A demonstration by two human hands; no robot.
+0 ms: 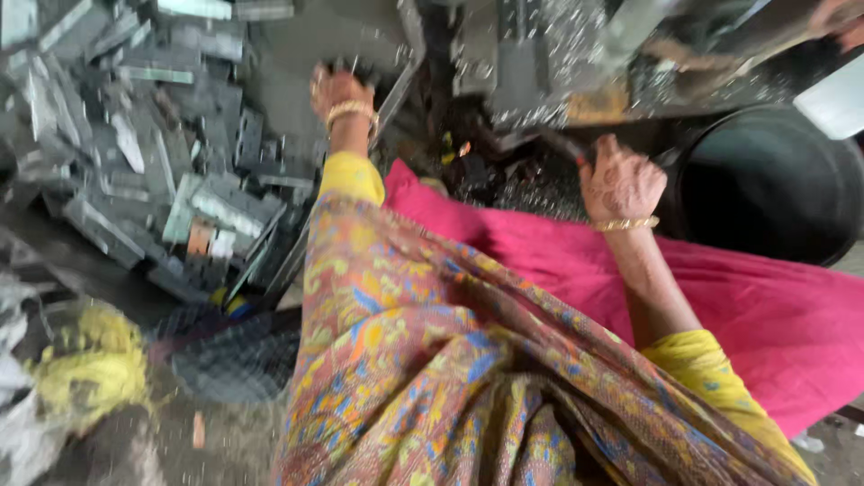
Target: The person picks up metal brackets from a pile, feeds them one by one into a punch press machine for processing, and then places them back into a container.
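My left hand reaches forward to the far edge of a heap of grey metal pieces, its fingers curled on something dark that blur hides. My right hand is closed around a thin dark handle with a red band, which points up and left toward a grimy metal machine. Both wrists wear gold bangles. A patterned scarf and pink cloth cover my lap.
A large black round tub stands to the right of my right hand. A white object shows at the right edge. Yellow cloth and dark mesh lie at lower left. Metal shavings litter the machine's base.
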